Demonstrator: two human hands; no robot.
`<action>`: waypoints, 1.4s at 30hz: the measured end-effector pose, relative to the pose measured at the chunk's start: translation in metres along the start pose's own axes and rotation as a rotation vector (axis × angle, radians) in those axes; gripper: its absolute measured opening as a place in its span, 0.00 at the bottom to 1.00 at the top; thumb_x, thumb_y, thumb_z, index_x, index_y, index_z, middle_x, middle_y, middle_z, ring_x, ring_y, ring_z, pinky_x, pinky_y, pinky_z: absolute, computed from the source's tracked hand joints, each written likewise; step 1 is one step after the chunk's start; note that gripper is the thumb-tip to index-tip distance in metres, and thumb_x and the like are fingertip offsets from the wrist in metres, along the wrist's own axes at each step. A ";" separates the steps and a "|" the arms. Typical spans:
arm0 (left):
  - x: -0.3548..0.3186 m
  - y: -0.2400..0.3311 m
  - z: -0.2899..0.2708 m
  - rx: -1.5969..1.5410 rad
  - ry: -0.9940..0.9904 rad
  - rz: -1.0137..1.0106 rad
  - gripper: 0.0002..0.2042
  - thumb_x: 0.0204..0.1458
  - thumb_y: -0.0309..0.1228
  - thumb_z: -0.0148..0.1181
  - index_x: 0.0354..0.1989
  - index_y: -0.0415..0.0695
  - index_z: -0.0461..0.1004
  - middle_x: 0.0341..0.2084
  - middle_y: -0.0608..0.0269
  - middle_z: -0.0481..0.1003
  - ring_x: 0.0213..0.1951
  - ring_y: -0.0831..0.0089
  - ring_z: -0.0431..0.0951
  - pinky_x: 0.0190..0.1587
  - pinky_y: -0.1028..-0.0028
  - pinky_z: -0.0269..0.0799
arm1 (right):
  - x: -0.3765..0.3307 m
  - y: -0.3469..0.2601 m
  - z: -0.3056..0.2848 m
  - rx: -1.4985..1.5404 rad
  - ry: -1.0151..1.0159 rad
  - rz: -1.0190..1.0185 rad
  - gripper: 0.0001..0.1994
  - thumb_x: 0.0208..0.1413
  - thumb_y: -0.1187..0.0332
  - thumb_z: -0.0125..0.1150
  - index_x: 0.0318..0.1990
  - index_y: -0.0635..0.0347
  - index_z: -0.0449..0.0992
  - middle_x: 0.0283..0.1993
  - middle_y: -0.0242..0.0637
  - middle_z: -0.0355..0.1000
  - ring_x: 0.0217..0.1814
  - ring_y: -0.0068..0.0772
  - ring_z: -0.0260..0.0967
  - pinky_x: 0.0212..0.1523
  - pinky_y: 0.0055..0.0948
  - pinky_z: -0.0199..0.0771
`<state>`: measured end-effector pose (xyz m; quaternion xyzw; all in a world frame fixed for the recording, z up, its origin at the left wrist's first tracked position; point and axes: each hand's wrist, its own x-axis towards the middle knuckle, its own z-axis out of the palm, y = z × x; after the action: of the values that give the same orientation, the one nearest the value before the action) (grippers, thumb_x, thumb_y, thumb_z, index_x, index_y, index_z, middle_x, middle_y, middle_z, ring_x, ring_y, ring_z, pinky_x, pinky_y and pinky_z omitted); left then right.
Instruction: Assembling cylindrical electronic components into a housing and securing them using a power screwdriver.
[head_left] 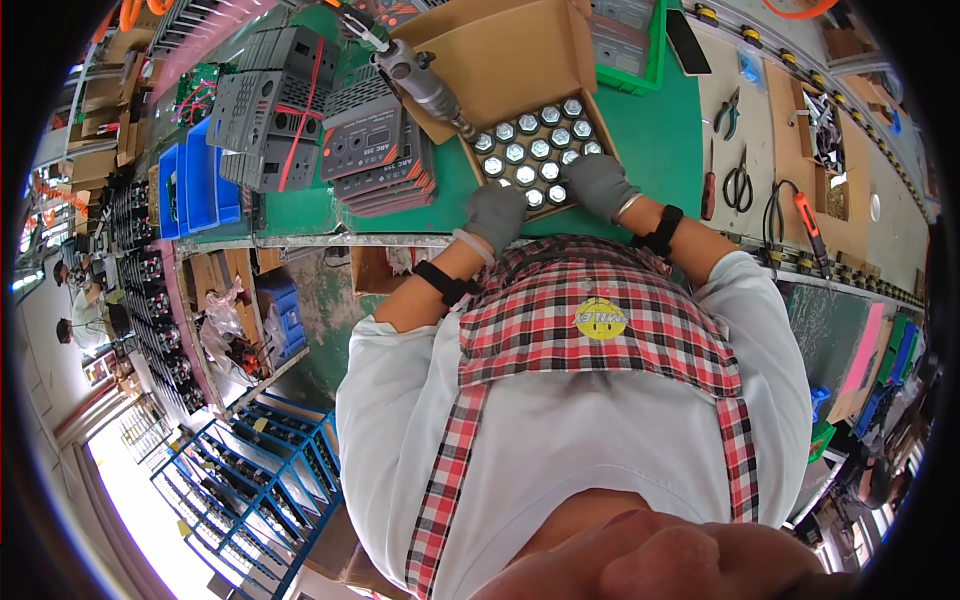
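An open cardboard box (520,48) stands on the bench with its lid flap up. Inside it sit several rows of shiny silver hex-headed metal pieces (540,149); whether they are bolts or fittings, I cannot tell. At the near left corner of the box, my left hand (497,214), in a grey glove, is closed around the edge. My right hand (599,187), gloved the same way, grips the near right corner. Some fingertips of both hands are hidden. A grey power screwdriver (422,82) hangs just beyond the left side of the box, its tip close to the pieces.
Left of the box lie stacked grey printed panels (372,150) and metal housings (262,115) tied with red cord. Blue bins (203,185) stand farther left. To the right are a phone (686,43), pliers (728,113), scissors (738,183) and a screwdriver (709,185). A green tray (652,60) sits behind.
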<state>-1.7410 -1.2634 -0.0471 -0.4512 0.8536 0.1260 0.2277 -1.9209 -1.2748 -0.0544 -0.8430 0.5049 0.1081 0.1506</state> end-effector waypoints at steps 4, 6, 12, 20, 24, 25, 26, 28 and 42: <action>0.001 0.003 -0.008 0.004 -0.105 -0.051 0.08 0.44 0.33 0.51 0.27 0.49 0.77 0.29 0.61 0.75 0.37 0.65 0.74 0.34 0.68 0.71 | 0.000 0.002 -0.004 0.050 -0.157 0.145 0.10 0.43 0.67 0.52 0.35 0.54 0.73 0.31 0.39 0.72 0.34 0.40 0.71 0.32 0.38 0.71; 0.001 0.004 -0.007 -0.011 -0.105 -0.043 0.08 0.43 0.33 0.51 0.27 0.49 0.77 0.29 0.61 0.75 0.37 0.65 0.74 0.34 0.68 0.71 | -0.001 0.004 -0.010 0.067 -0.213 0.236 0.12 0.41 0.64 0.56 0.36 0.52 0.72 0.33 0.39 0.71 0.36 0.39 0.70 0.33 0.38 0.71; -0.006 -0.004 0.011 -0.026 0.125 0.118 0.11 0.42 0.36 0.53 0.34 0.49 0.73 0.31 0.60 0.72 0.38 0.64 0.70 0.36 0.66 0.68 | -0.009 0.017 -0.015 0.127 -0.150 0.054 0.17 0.40 0.63 0.58 0.42 0.45 0.71 0.38 0.41 0.68 0.41 0.39 0.68 0.36 0.38 0.70; -0.003 -0.002 0.003 0.071 -0.024 0.069 0.13 0.44 0.38 0.52 0.37 0.45 0.70 0.33 0.58 0.71 0.39 0.64 0.69 0.38 0.68 0.66 | 0.003 0.001 -0.003 0.012 -0.164 0.007 0.09 0.46 0.69 0.50 0.35 0.54 0.75 0.33 0.39 0.71 0.37 0.41 0.70 0.34 0.36 0.71; -0.001 0.000 -0.006 0.082 -0.109 0.054 0.13 0.43 0.32 0.51 0.38 0.44 0.71 0.36 0.58 0.71 0.43 0.65 0.69 0.41 0.70 0.65 | -0.001 0.009 -0.012 -0.001 -0.177 0.037 0.09 0.46 0.70 0.49 0.34 0.54 0.75 0.33 0.40 0.72 0.38 0.41 0.70 0.34 0.36 0.71; -0.001 0.001 -0.008 0.085 -0.098 0.049 0.13 0.43 0.32 0.52 0.38 0.44 0.72 0.36 0.58 0.71 0.43 0.64 0.69 0.41 0.70 0.65 | -0.003 0.013 -0.014 0.000 -0.229 0.042 0.09 0.45 0.69 0.51 0.34 0.52 0.75 0.33 0.39 0.72 0.36 0.40 0.71 0.33 0.35 0.71; 0.000 0.001 -0.009 0.080 -0.095 0.043 0.13 0.43 0.32 0.52 0.38 0.44 0.72 0.36 0.58 0.71 0.43 0.64 0.69 0.41 0.70 0.65 | -0.004 0.016 -0.016 0.007 -0.275 0.045 0.09 0.44 0.67 0.52 0.34 0.50 0.74 0.32 0.38 0.72 0.35 0.39 0.71 0.31 0.35 0.72; 0.002 0.000 -0.013 0.142 -0.154 0.065 0.18 0.44 0.41 0.54 0.40 0.42 0.69 0.37 0.54 0.70 0.41 0.62 0.70 0.38 0.67 0.68 | -0.004 0.017 -0.016 0.040 -0.312 0.079 0.10 0.45 0.69 0.50 0.36 0.51 0.75 0.33 0.39 0.72 0.36 0.39 0.71 0.34 0.34 0.71; 0.008 0.000 0.007 0.064 0.053 0.054 0.13 0.41 0.33 0.55 0.37 0.44 0.69 0.34 0.59 0.71 0.38 0.64 0.71 0.36 0.68 0.69 | -0.010 0.055 0.015 0.007 -0.052 0.133 0.10 0.44 0.65 0.53 0.36 0.49 0.75 0.31 0.39 0.71 0.36 0.42 0.70 0.35 0.38 0.70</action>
<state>-1.7424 -1.2659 -0.0575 -0.4237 0.8748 0.0926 0.2159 -1.9747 -1.2856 -0.0730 -0.8041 0.5561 0.1378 0.1589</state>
